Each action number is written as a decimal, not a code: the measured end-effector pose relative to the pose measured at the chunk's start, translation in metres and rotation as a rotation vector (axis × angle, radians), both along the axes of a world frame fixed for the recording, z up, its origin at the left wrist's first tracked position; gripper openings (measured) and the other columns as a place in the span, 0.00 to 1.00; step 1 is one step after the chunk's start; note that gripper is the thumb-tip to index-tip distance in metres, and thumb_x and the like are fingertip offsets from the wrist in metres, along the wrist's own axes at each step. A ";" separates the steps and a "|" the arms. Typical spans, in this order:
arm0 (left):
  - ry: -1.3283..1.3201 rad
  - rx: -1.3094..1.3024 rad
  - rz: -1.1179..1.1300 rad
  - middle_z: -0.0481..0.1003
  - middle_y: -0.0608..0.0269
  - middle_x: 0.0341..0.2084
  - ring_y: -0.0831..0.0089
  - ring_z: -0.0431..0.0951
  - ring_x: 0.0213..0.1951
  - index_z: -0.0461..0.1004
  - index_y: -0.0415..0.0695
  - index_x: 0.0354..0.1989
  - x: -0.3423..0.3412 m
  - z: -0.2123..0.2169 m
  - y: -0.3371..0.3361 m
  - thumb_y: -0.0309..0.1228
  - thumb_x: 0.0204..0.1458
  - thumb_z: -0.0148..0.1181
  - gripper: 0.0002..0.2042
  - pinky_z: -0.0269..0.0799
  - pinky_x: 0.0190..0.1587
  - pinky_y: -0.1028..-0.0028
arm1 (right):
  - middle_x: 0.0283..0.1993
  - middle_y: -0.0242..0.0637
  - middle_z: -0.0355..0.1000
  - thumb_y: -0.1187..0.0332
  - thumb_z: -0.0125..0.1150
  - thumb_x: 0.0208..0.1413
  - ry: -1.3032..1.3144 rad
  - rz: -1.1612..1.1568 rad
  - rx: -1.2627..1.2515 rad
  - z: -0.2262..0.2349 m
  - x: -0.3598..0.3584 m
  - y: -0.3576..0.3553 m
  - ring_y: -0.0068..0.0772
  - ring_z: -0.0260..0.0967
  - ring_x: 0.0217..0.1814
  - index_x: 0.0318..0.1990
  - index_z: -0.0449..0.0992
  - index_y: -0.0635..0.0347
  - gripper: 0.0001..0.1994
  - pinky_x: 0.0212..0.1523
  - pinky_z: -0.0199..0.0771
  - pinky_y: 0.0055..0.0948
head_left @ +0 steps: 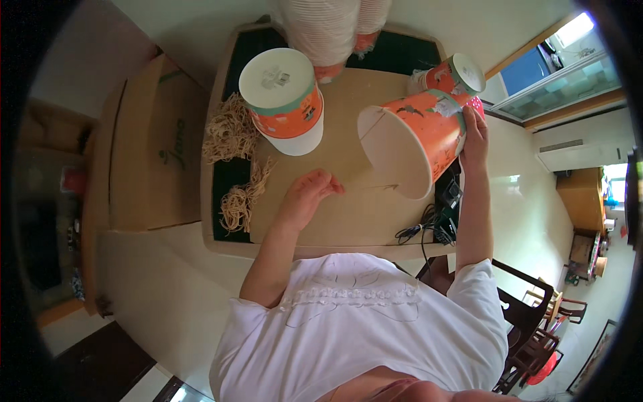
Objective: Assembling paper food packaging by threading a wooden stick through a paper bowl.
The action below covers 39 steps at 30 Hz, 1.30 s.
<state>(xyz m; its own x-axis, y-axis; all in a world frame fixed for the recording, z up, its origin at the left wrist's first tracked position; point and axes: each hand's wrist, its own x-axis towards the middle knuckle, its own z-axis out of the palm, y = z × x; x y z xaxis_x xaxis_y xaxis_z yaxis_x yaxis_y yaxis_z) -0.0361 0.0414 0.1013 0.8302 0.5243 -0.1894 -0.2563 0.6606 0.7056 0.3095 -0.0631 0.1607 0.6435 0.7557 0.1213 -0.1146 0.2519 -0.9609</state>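
My right hand (475, 139) grips the base end of a large orange paper bucket (429, 127) with a green band, tipped on its side with its white mouth toward the left. Thin tan cord shows at two places on the bucket's mouth. One cord end (385, 187) stretches from the lower rim toward my left hand (310, 194), whose fingers are pinched together on it over the cardboard. Further left, upside-down nested buckets (284, 100) stand with a white base up. Bundles of tan cord (231, 130) lie at the table's left edge.
Tall plastic-wrapped stacks of paper buckets (318, 30) stand at the back. Another wrapped orange stack (452, 75) is at the far right. A black cable and adapter (429, 221) lie at the right edge. A large cardboard box (157, 147) stands left of the table.
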 end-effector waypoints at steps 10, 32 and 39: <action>-0.185 0.295 -0.020 0.76 0.55 0.33 0.65 0.74 0.42 0.73 0.38 0.36 0.027 0.057 -0.016 0.31 0.59 0.52 0.09 0.67 0.51 0.64 | 0.44 0.37 0.73 0.64 0.47 0.65 0.106 -0.231 0.079 0.033 -0.014 0.026 0.26 0.72 0.42 0.48 0.72 0.66 0.14 0.43 0.73 0.26; -0.242 0.567 -0.088 0.75 0.61 0.30 0.74 0.75 0.35 0.75 0.37 0.44 0.023 0.090 -0.043 0.29 0.60 0.51 0.10 0.70 0.42 0.73 | 0.40 0.37 0.75 0.63 0.46 0.65 0.194 -0.215 0.164 0.010 -0.016 0.020 0.27 0.74 0.39 0.46 0.73 0.65 0.15 0.40 0.76 0.27; -0.243 0.241 0.202 0.75 0.57 0.27 0.70 0.75 0.32 0.73 0.33 0.46 0.025 0.095 0.010 0.27 0.60 0.50 0.12 0.71 0.39 0.71 | 0.42 0.40 0.74 0.63 0.45 0.65 0.263 -0.102 0.081 0.014 -0.026 0.012 0.31 0.74 0.41 0.49 0.71 0.66 0.15 0.41 0.77 0.29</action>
<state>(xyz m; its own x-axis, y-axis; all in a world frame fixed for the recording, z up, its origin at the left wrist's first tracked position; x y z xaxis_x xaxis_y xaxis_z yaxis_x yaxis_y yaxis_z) -0.0109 0.0518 0.1967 0.7113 0.6870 0.1485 -0.5430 0.4030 0.7367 0.2831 -0.0509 0.1744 0.7333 0.6799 -0.0025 -0.3273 0.3498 -0.8778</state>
